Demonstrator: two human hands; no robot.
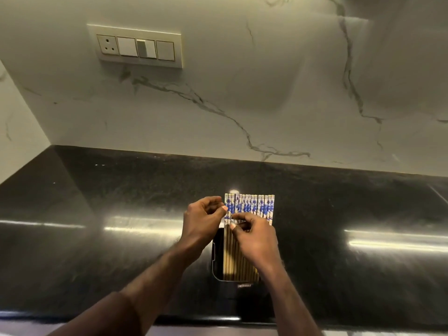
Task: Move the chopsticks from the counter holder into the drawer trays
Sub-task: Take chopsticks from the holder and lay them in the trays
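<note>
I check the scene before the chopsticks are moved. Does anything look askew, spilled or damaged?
Nothing stands out. The chopsticks lie in an even row in the black holder on the counter, ends aligned. The left hand and right hand are at the row. No spill or damage shows.

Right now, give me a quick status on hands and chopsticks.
Left hand at row's left edge; right hand pinching mid-row. Blue-and-white patterned bamboo chopsticks all in black counter holder. Drawer unseen.
</note>
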